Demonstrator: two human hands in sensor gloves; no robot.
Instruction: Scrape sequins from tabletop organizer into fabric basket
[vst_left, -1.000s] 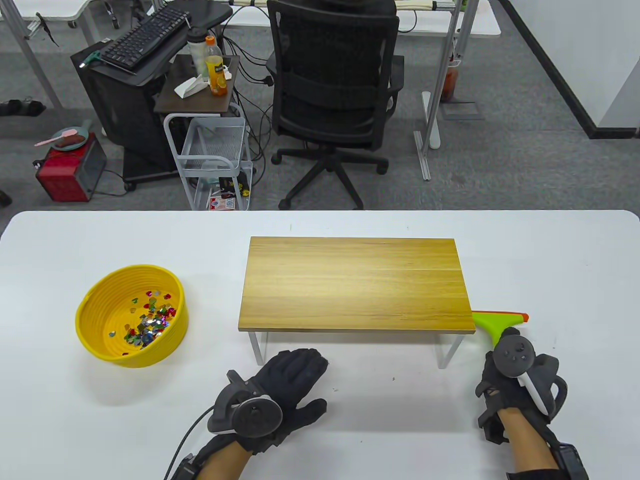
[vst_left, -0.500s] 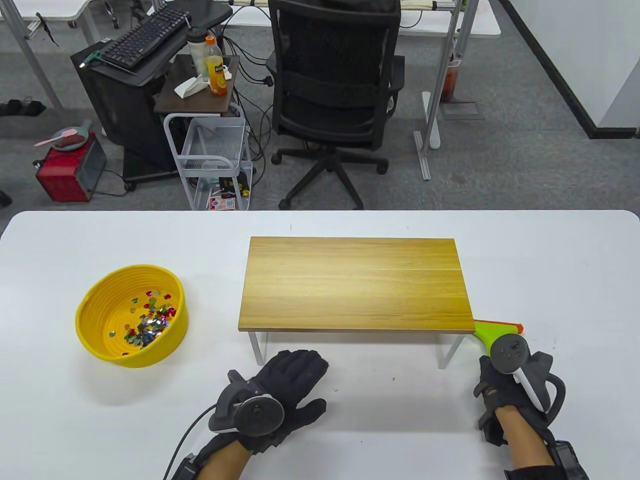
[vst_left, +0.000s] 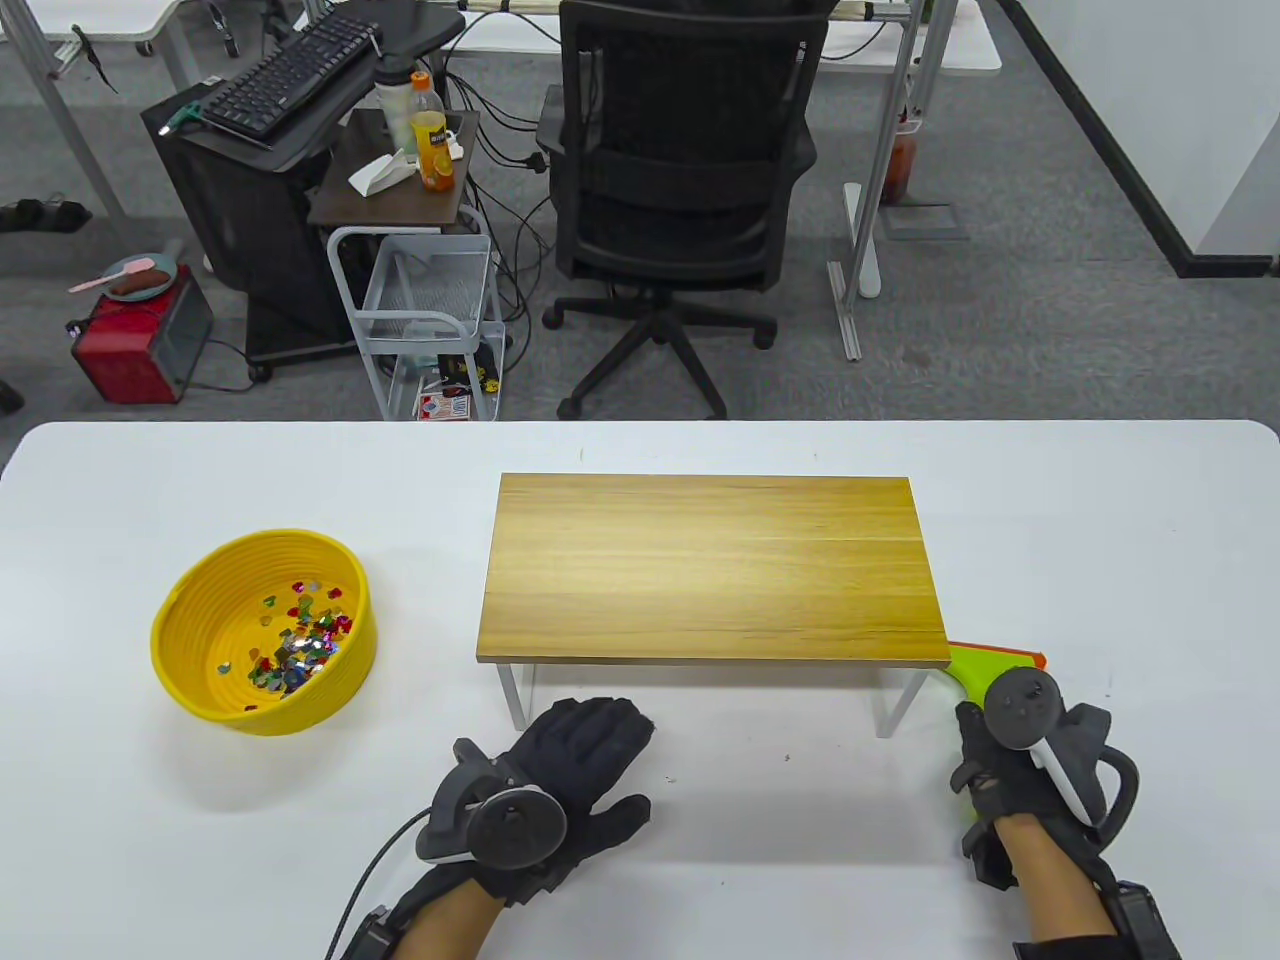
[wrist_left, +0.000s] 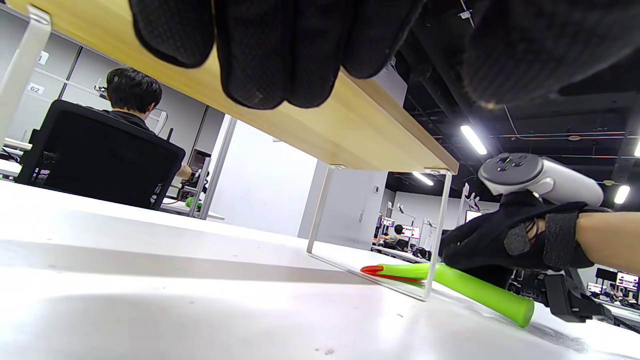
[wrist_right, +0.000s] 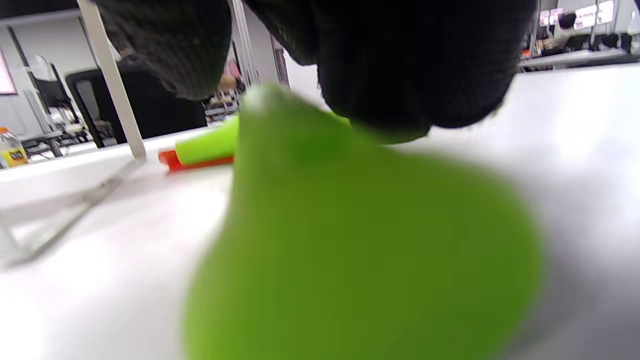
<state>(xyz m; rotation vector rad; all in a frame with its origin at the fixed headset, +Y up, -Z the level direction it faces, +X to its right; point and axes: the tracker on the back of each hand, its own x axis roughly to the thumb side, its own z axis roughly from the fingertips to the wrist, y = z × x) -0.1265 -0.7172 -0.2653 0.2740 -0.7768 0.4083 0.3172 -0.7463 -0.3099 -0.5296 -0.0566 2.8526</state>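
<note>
The yellow fabric basket (vst_left: 190, 690) sits at the table's left with colourful sequins (vst_left: 295, 640) inside. The wooden tabletop organizer (vst_left: 710, 565) stands in the middle on white legs; no sequins show on its top. My right hand (vst_left: 975, 750) grips the handle of a green scraper (vst_left: 975, 665) with an orange blade, which lies low on the table by the organizer's front right leg. In the left wrist view the scraper (wrist_left: 480, 295) rests on the table under that hand. My left hand (vst_left: 610, 760) rests flat and empty on the table in front of the organizer.
The white table (vst_left: 1100, 520) stretches behind and right of the organizer. A black office chair (vst_left: 680, 180) and a wire cart (vst_left: 430, 310) stand beyond its far edge. The organizer's thin white leg (wrist_left: 435, 235) stands right beside the scraper blade.
My right hand has brought the scraper slightly down and left, so more of its blade is tucked under the organizer's right corner. The left hand, basket and organizer have not moved.
</note>
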